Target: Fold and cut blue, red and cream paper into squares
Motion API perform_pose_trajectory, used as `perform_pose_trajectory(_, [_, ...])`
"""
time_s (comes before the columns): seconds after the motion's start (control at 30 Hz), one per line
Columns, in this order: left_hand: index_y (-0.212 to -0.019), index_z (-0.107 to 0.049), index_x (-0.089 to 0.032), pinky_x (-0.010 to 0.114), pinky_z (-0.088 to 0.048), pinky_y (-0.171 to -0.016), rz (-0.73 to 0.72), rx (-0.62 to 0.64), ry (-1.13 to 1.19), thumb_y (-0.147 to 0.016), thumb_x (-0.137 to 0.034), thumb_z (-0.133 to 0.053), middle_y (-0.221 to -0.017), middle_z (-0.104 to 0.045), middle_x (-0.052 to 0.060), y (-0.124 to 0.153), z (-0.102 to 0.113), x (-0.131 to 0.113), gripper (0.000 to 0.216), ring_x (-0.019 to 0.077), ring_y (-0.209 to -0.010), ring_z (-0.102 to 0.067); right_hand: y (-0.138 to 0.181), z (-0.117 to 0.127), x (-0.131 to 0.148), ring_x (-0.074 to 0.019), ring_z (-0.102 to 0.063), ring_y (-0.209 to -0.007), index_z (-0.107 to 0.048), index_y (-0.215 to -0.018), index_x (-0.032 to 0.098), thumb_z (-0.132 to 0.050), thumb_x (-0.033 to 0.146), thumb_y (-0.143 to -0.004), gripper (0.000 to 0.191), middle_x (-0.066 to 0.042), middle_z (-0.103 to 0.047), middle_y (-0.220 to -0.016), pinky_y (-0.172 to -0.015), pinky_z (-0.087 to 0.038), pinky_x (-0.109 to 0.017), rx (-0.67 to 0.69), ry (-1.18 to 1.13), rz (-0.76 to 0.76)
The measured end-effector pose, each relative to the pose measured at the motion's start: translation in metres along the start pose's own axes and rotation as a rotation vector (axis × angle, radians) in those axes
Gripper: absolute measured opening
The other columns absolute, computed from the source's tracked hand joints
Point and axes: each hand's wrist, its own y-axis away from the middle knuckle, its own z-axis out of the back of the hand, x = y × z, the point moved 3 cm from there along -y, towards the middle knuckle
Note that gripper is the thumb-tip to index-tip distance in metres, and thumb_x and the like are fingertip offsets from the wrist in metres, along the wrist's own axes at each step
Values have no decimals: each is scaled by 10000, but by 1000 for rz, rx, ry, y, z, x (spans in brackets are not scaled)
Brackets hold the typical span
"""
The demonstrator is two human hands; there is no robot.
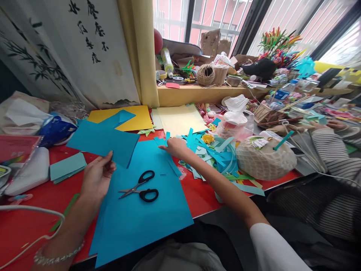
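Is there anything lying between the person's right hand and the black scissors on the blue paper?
Nothing visible does. The right hand rests at the far edge of the big blue sheet, and the scissors lie open on that same sheet, nearer the person. Only bare blue paper shows between them. The left hand holds a separate blue piece off to the side.

A ball of twine (205,74) sits on the sill, yellow paper (180,119) below it, colourful sticks (278,45) far right.

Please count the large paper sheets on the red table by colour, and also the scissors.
Blue sheets: 2 (second, held by left hand)
Yellow sheet: 1
Cream sheet: 1
Scissors: 1
Total: 5
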Motion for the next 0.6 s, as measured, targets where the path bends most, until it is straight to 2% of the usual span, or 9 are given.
perform_pose_trajectory(0.07, [-728, -607, -122, 178, -434, -395, 16, 13, -25, -694, -74, -692, -565, -475, -39, 1, -1, 1, 104, 75, -488, -480, -12, -11, -7, -272, -606, -820, -640, -855, 59, -458, 559, -843, 532, -189, -633, -880, -610, -447, -299, -2, 31, -33])
perform_pose_trajectory(0.17, [-715, -606, -129, 172, -433, -403, 24, 37, -56, -677, -108, -714, -567, -475, -41, 1, -2, 4, 117, 70, -489, -478, -17, -26, -9, -282, -592, -907, -627, -925, 49, -458, 500, -868, 485, -216, -622, -972, -671, -467, -311, -14, 49, -36])
perform_pose_trajectory(0.37, [-677, -597, -142, 186, -416, -410, 27, 76, -129, -597, -189, -784, -560, -469, -47, 5, -8, 14, 209, 75, -492, -471, -13, -32, -10, -281, -555, -1003, -568, -1065, 26, -429, 377, -916, 406, -226, -589, -1088, -765, -467, -322, -54, 46, -7])
perform_pose_trajectory(0.5, [-619, -525, -168, 190, -412, -447, 78, 134, -300, -591, -296, -790, -531, -470, -50, 8, -15, 19, 296, 83, -498, -468, -14, -31, -11, -260, -585, -957, -581, -1045, 54, -394, 348, -934, 366, -203, -611, -1059, -714, -482, -310, -36, 23, 7])
perform_pose_trajectory(0.6, [-653, -527, -173, 206, -415, -486, 143, 230, -462, -606, -371, -773, -542, -521, -34, 7, -18, 23, 319, 99, -516, -487, -17, -28, -13, -188, -620, -845, -598, -994, 87, -410, 354, -934, 332, -129, -644, -969, -696, -492, -303, 1, 6, 24])
